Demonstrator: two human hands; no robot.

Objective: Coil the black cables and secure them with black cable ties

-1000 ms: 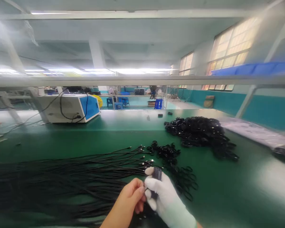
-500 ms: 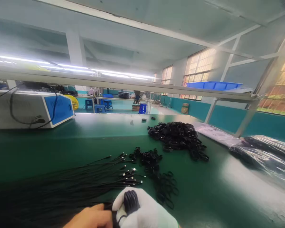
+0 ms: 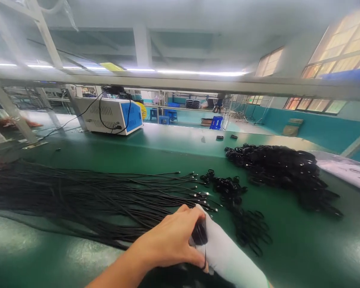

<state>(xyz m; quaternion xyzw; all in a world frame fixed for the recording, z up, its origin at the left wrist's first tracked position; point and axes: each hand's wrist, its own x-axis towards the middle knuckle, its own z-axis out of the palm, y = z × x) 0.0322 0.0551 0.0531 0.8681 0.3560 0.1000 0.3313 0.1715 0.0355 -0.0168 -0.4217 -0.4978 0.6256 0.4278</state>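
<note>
Black coiled cable bundle (image 3: 199,236) sits low in mid-view over the green table mat (image 3: 303,248), clamped in the curled fingers of the bare left hand (image 3: 171,240) and pressed against the white-gloved right hand (image 3: 225,254) (its fingers are covered, so its grip cannot be told). Just beyond, long loose black cables (image 3: 87,196) fan out leftward, their metal tips near small black coils (image 3: 228,186). Farther back lie a large heap of black coiled cables (image 3: 282,168) on the right and a white and blue box-shaped machine (image 3: 112,115) on the left.
</note>
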